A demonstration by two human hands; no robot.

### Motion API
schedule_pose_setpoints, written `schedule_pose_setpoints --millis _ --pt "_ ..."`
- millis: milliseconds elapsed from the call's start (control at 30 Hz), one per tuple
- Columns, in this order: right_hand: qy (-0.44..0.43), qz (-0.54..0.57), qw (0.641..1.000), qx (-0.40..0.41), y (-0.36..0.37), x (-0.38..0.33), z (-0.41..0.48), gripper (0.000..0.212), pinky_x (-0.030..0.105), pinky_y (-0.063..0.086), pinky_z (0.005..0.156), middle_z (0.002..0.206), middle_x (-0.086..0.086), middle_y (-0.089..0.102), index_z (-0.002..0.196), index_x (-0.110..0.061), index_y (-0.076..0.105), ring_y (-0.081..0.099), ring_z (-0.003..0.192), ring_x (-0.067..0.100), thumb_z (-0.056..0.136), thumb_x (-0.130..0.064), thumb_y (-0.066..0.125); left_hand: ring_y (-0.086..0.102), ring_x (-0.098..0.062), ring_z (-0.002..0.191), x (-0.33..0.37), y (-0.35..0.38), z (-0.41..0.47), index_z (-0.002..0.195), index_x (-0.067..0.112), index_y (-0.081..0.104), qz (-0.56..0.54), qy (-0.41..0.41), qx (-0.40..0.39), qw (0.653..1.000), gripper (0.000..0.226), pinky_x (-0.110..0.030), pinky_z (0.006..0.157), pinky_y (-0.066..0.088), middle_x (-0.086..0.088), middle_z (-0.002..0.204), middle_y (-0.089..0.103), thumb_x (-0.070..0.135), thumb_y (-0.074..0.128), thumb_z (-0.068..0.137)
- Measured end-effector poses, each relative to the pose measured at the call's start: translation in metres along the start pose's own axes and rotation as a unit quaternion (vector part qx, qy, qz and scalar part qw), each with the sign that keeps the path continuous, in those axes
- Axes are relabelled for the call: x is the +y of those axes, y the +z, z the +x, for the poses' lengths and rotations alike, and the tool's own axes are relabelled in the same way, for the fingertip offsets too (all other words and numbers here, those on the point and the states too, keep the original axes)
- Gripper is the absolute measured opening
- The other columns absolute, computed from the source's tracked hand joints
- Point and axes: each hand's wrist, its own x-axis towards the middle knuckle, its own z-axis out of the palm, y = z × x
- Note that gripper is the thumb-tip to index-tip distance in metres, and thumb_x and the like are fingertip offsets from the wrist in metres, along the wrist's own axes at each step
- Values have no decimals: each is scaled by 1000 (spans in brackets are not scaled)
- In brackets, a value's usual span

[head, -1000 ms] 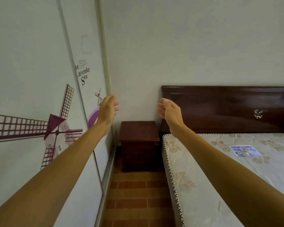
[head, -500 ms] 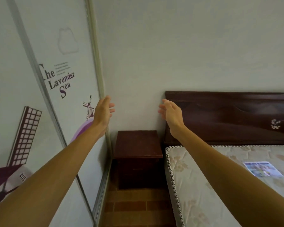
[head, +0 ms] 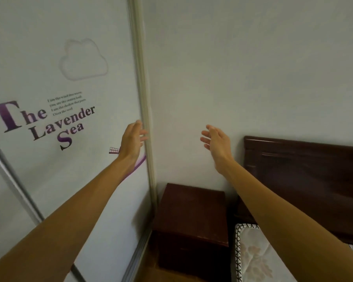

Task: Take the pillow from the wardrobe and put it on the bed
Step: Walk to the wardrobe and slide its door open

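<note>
A plain pale wall (head: 243,78) rises behind a dark wooden nightstand (head: 192,216); a dark headboard (head: 304,169) stands just right of the nightstand.

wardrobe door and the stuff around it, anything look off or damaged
Nothing stands out. The wardrobe door is shut and unmarked, the nightstand sits squarely in the corner, and both hands are open and empty.
</note>
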Motion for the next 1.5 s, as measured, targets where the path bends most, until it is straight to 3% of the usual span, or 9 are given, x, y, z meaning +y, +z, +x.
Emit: schedule_pose_setpoints --millis 233,500,667,767,867,933,1200,1333,1500 --pt "14 30 998 -47 52 29 101 22 24 49 78 106 -5 65 115 -24 58 64 97 13 101 -31 43 52 -30 120 -15 10 83 134 12 43 -17 -19 48 998 51 -43 104 39 -15 136 51 45 26 99" --pt "-15 14 994 -111 140 43 189 27 29 49 87 110 -2 63 121 -21 57 62 99 13 102 -31 41 53 -22 114 -24 -17 179 130 16 46 65 100 115 986 51 -38 101 40 -6 127 55 50 28 96" --pt "-58 24 986 -157 206 29 231 27 31 48 92 114 -1 62 122 -21 56 61 104 15 102 -32 39 51 4 102 -12 -46 205 121 33 48 188 180 186 947 52 -14 82 34 12 117 54 64 27 84" --pt "-89 29 978 -187 246 33 246 30 31 45 98 121 0 60 125 -19 56 57 114 18 102 -30 40 47 -9 119 -8 -61 214 130 25 44 318 261 217 885 54 -26 100 36 3 132 52 58 30 90" --pt "-128 16 970 -208 280 39 259 37 28 37 105 136 0 54 134 -18 52 49 124 13 102 -31 40 42 -20 127 3 -75 225 132 16 45 455 309 248 797 55 -41 108 32 -7 137 49 51 34 92" --pt "-163 3 962 -218 300 43 269 37 23 34 102 141 -3 49 137 -22 49 45 125 10 102 -33 39 37 -28 132 9 -79 234 133 15 44 542 310 276 731 55 -45 112 27 -12 142 45 49 37 91" --pt "-294 -35 926 -233 373 49 327 57 44 23 116 157 1 27 149 -23 25 25 143 20 99 -46 41 23 -36 141 39 -77 301 140 13 37 791 235 275 494 62 -52 115 12 -21 151 29 50 33 91" --pt "-301 -61 931 -197 397 60 360 64 46 14 115 160 8 13 150 -22 20 12 147 25 97 -47 44 26 -38 139 49 -67 350 138 12 37 853 214 231 416 61 -53 114 13 -23 151 29 50 30 91" --pt "-319 -80 920 -213 420 72 382 69 41 5 114 161 10 2 152 -25 10 -1 148 23 95 -54 36 25 -39 140 46 -71 392 141 11 33 887 196 216 358 62 -54 114 11 -23 151 27 47 35 91"
